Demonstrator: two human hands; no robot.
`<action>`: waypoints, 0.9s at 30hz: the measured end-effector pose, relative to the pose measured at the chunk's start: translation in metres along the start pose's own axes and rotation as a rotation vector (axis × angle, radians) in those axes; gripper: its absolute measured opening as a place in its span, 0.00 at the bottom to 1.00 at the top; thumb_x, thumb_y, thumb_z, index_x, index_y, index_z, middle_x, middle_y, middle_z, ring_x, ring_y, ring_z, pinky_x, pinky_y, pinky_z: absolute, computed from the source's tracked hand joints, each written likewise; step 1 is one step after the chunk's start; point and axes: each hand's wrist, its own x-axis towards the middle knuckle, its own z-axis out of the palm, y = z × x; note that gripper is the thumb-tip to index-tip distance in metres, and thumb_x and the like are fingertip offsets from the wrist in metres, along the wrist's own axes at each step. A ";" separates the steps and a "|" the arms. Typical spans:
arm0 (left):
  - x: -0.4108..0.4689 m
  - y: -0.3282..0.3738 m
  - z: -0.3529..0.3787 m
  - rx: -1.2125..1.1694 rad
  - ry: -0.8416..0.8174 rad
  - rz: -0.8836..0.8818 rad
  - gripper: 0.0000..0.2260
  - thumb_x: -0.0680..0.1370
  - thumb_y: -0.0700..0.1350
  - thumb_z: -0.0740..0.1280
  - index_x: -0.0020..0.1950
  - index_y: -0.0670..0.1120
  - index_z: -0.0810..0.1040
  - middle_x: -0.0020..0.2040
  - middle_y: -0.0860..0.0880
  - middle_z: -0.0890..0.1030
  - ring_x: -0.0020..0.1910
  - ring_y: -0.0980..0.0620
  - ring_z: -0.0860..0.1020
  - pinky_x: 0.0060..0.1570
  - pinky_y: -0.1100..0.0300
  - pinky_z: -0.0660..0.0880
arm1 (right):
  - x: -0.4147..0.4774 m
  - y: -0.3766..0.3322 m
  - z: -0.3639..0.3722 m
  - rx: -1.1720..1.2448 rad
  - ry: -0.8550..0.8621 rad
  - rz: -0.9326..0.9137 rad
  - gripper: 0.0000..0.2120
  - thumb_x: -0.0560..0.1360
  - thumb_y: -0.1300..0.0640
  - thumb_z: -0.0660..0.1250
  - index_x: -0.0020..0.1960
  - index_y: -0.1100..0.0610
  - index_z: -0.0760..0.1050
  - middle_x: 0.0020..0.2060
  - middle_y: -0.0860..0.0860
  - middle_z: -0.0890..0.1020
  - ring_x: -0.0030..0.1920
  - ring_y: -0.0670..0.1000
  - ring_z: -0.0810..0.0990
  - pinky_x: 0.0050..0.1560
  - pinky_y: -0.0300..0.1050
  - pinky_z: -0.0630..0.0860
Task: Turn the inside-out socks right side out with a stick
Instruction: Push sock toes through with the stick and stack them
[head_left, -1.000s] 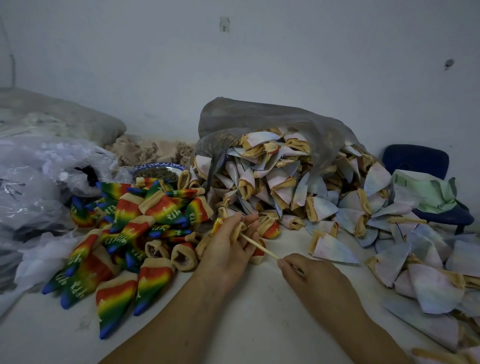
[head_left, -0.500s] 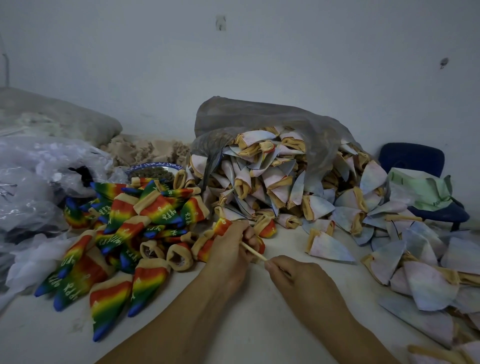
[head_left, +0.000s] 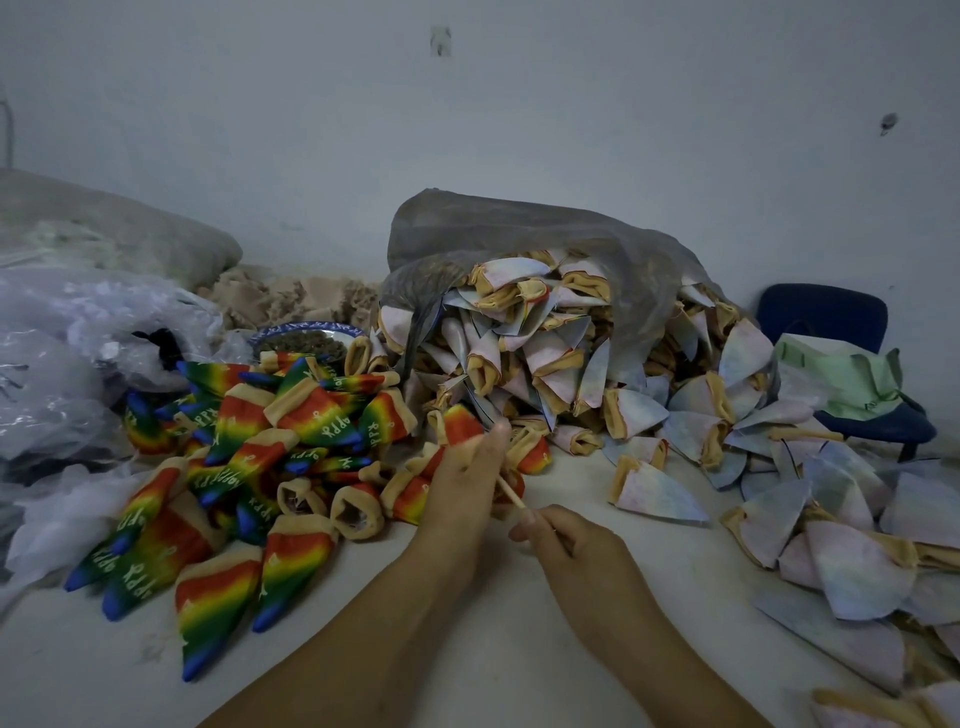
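My left hand (head_left: 465, 480) grips a small sock (head_left: 460, 423) whose rainbow tip pokes out above my fingers. My right hand (head_left: 563, 545) pinches a thin wooden stick (head_left: 510, 492), whose far end goes into the sock held by the left hand. A pile of rainbow socks (head_left: 249, 457), right side out, lies to the left on the white table (head_left: 467, 649). Pale inside-out socks (head_left: 561, 364) with tan cuffs spill from a grey plastic bag (head_left: 519, 234) behind my hands and spread to the right.
Crumpled clear plastic bags (head_left: 67, 364) lie at the left. A patterned bowl (head_left: 306, 340) sits behind the rainbow pile. A blue chair (head_left: 831, 317) with green cloth (head_left: 852, 379) stands at the right, against the wall.
My right hand has moved toward the left hand, pushing the stick deeper into the sock. More of the sock's rainbow side now shows above my left fingers.
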 end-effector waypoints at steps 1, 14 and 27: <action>-0.001 -0.002 0.000 0.046 0.006 0.013 0.18 0.73 0.66 0.63 0.42 0.51 0.76 0.32 0.55 0.80 0.32 0.58 0.79 0.33 0.69 0.72 | 0.001 0.000 -0.002 -0.001 0.016 0.004 0.13 0.79 0.43 0.56 0.41 0.41 0.76 0.42 0.45 0.83 0.46 0.43 0.80 0.47 0.43 0.75; -0.001 -0.004 -0.003 0.401 0.072 0.174 0.13 0.84 0.52 0.54 0.48 0.51 0.76 0.44 0.46 0.78 0.41 0.60 0.76 0.39 0.66 0.73 | 0.002 0.004 -0.011 -0.030 0.038 0.016 0.12 0.80 0.44 0.55 0.43 0.41 0.75 0.43 0.50 0.83 0.48 0.49 0.80 0.46 0.46 0.75; -0.003 0.012 -0.009 0.909 -0.119 0.289 0.12 0.82 0.49 0.59 0.38 0.53 0.71 0.35 0.49 0.77 0.33 0.51 0.73 0.36 0.50 0.72 | 0.005 0.015 -0.043 -0.432 0.088 -0.138 0.15 0.79 0.42 0.55 0.47 0.48 0.76 0.30 0.49 0.75 0.33 0.47 0.75 0.35 0.46 0.71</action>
